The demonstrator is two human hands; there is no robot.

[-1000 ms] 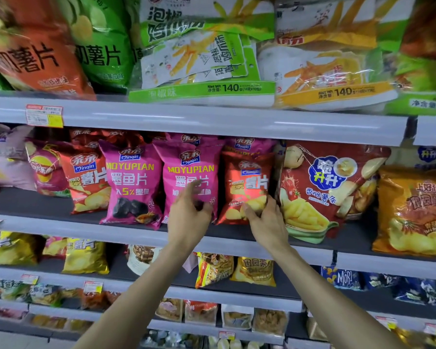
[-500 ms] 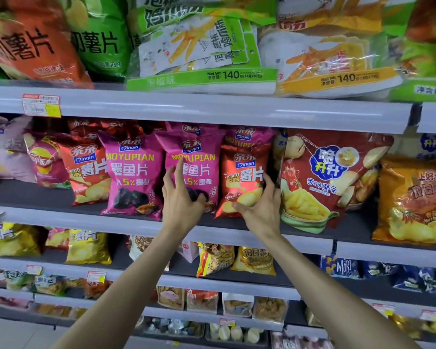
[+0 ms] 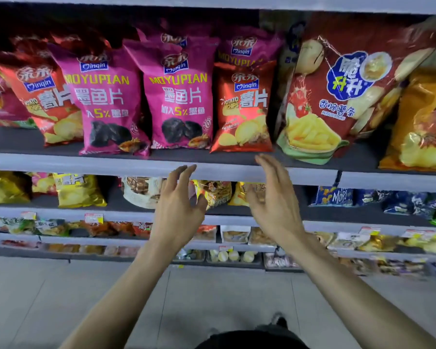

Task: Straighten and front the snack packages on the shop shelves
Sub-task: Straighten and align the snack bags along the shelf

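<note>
two empty hands hover apart, fingers spread: left hand (image 3: 179, 210), right hand (image 3: 275, 205). the big bag (image 3: 337, 102) up-right of the right hand leans; probably best gripped by both lower corners to square it.

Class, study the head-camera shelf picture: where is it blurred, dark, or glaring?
Head view: motion blur smears the left hand, the right hand and the lower shelves; print on the magenta bag is readable; the bay above the bags lies in shadow; foil on the orange bag glints.
</note>
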